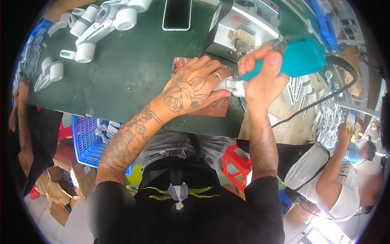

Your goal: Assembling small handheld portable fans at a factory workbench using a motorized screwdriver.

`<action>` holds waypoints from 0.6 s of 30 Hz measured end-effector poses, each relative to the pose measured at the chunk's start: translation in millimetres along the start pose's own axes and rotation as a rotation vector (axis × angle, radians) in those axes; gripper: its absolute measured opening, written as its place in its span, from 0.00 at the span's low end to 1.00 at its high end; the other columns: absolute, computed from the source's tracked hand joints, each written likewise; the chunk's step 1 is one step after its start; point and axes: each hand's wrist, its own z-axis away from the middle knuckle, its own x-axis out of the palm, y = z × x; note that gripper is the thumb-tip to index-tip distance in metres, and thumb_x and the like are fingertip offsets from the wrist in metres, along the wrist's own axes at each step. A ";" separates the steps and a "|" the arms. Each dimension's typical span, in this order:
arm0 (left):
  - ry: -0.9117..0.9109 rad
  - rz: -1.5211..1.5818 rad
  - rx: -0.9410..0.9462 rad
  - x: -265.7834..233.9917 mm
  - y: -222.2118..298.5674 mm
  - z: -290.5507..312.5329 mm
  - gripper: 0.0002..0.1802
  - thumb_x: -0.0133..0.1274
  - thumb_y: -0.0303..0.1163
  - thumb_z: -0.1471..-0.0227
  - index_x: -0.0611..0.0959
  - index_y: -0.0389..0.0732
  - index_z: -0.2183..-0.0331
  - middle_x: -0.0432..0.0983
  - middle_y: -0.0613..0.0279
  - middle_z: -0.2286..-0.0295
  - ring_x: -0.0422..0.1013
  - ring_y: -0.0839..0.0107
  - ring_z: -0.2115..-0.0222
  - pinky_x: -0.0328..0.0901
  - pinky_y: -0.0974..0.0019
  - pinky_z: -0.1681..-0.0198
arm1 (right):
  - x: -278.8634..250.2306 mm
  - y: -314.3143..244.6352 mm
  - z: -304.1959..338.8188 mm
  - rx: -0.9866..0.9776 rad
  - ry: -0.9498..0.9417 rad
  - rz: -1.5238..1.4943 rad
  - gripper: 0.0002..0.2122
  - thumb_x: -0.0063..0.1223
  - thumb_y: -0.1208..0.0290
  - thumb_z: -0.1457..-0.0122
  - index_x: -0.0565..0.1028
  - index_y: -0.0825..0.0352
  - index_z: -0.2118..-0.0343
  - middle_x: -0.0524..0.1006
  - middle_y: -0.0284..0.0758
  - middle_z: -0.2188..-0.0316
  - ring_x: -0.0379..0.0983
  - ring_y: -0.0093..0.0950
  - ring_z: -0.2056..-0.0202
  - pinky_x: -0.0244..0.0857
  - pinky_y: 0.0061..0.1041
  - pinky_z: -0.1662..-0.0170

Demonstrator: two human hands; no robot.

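- Left hand (pixel 195 87) presses closed over a white plastic part (pixel 231 85) on the red mat (pixel 215 106).
- Right hand (pixel 262 77) is wrapped around a teal electric screwdriver (pixel 298 57), at three o'clock of the part.

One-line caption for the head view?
Left hand steadies a white part while right hand grips a teal driver.

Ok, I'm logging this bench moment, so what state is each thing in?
Left hand: pressed flat on the small white plastic part, pinning it.
Right hand: closed around the teal electric screwdriver, held tip-down at the part.
Black smartphone: flat on the green table, screen dark.
Blue plastic crate: under the table, holding parts.
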 end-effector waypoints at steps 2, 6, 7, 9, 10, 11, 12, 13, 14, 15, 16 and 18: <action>0.015 -0.056 0.023 0.2 -1.7 2.1 0.25 0.64 0.45 0.48 0.82 0.42 0.51 0.77 0.59 0.56 0.72 0.54 0.56 0.69 0.53 0.51 | 1.2 1.2 -0.5 -0.047 -0.041 0.004 0.24 0.46 0.51 0.29 0.69 0.72 0.71 0.69 0.37 0.81 0.67 0.28 0.80 0.64 0.29 0.73; 0.033 -0.044 0.032 -2.6 -0.8 0.6 0.26 0.63 0.46 0.47 0.82 0.42 0.50 0.77 0.58 0.57 0.72 0.53 0.56 0.69 0.52 0.50 | 1.2 -2.3 -2.8 -0.014 -0.002 0.004 0.24 0.46 0.51 0.29 0.70 0.74 0.68 0.69 0.36 0.81 0.67 0.28 0.80 0.64 0.29 0.73; 0.009 -0.039 0.018 -3.7 0.4 0.1 0.26 0.61 0.46 0.46 0.81 0.42 0.49 0.77 0.57 0.57 0.72 0.53 0.55 0.68 0.52 0.48 | -0.5 -5.0 -6.3 -0.015 0.014 -0.022 0.23 0.46 0.51 0.29 0.71 0.74 0.66 0.69 0.35 0.81 0.67 0.28 0.79 0.64 0.29 0.73; -0.006 -0.041 0.007 -6.8 2.2 0.5 0.26 0.60 0.46 0.44 0.80 0.42 0.48 0.76 0.57 0.57 0.72 0.53 0.55 0.67 0.52 0.46 | 0.0 -10.2 -17.1 -0.026 0.025 -0.050 0.23 0.46 0.52 0.29 0.71 0.74 0.64 0.69 0.34 0.81 0.67 0.28 0.79 0.64 0.28 0.73; -0.044 0.006 -0.028 -8.6 2.7 1.5 0.25 0.58 0.44 0.43 0.80 0.42 0.47 0.76 0.56 0.57 0.72 0.53 0.54 0.66 0.51 0.44 | 3.0 -10.9 -27.8 -0.115 0.038 -0.077 0.20 0.49 0.56 0.30 0.72 0.74 0.63 0.70 0.34 0.81 0.68 0.25 0.80 0.64 0.26 0.74; -0.084 0.053 -0.063 -10.2 2.7 2.1 0.24 0.56 0.43 0.41 0.79 0.42 0.47 0.76 0.55 0.57 0.72 0.53 0.53 0.64 0.51 0.42 | 6.0 -11.1 -38.6 -0.201 0.052 -0.106 0.17 0.53 0.60 0.31 0.73 0.74 0.63 0.72 0.33 0.81 0.69 0.23 0.80 0.65 0.24 0.76; -0.081 0.053 -0.056 -10.5 2.5 2.5 0.24 0.56 0.43 0.41 0.79 0.42 0.47 0.76 0.55 0.57 0.72 0.53 0.53 0.64 0.51 0.42 | 6.8 -11.1 -46.6 -0.238 0.034 0.084 0.23 0.47 0.51 0.29 0.72 0.75 0.62 0.70 0.33 0.81 0.69 0.27 0.79 0.65 0.26 0.72; -0.076 0.059 -0.046 -10.5 2.1 3.0 0.23 0.55 0.41 0.41 0.79 0.42 0.46 0.76 0.55 0.57 0.72 0.54 0.52 0.63 0.51 0.41 | 10.2 -8.9 -50.4 -0.244 0.038 0.085 0.23 0.47 0.51 0.29 0.72 0.75 0.62 0.70 0.33 0.81 0.69 0.27 0.79 0.65 0.26 0.72; -0.072 0.066 -0.038 -9.9 1.8 3.8 0.22 0.54 0.39 0.40 0.79 0.43 0.46 0.76 0.55 0.57 0.73 0.54 0.52 0.63 0.50 0.40 | 14.4 -5.3 -51.9 -0.236 0.044 0.074 0.23 0.47 0.51 0.29 0.72 0.74 0.63 0.70 0.33 0.80 0.69 0.27 0.79 0.65 0.26 0.72; -0.067 0.061 -0.036 -8.4 1.2 4.1 0.22 0.54 0.39 0.40 0.79 0.43 0.46 0.76 0.55 0.57 0.73 0.54 0.52 0.63 0.50 0.40 | 17.7 -2.5 -53.3 -0.231 0.043 0.058 0.23 0.48 0.52 0.29 0.72 0.74 0.63 0.70 0.33 0.80 0.69 0.26 0.79 0.66 0.26 0.72; -0.055 0.056 -0.029 -5.9 1.1 4.9 0.22 0.53 0.37 0.40 0.79 0.43 0.45 0.76 0.55 0.57 0.73 0.54 0.52 0.62 0.50 0.39 | 17.1 2.0 -51.1 -0.201 0.055 0.049 0.22 0.49 0.53 0.30 0.72 0.74 0.65 0.71 0.34 0.80 0.69 0.27 0.79 0.65 0.26 0.72; -0.044 0.050 -0.022 -5.2 1.5 4.3 0.22 0.52 0.36 0.40 0.79 0.43 0.45 0.77 0.55 0.57 0.73 0.54 0.53 0.62 0.49 0.39 | 12.6 8.6 -49.4 -0.229 0.044 0.021 0.22 0.49 0.53 0.30 0.72 0.73 0.65 0.71 0.34 0.80 0.70 0.27 0.79 0.65 0.26 0.72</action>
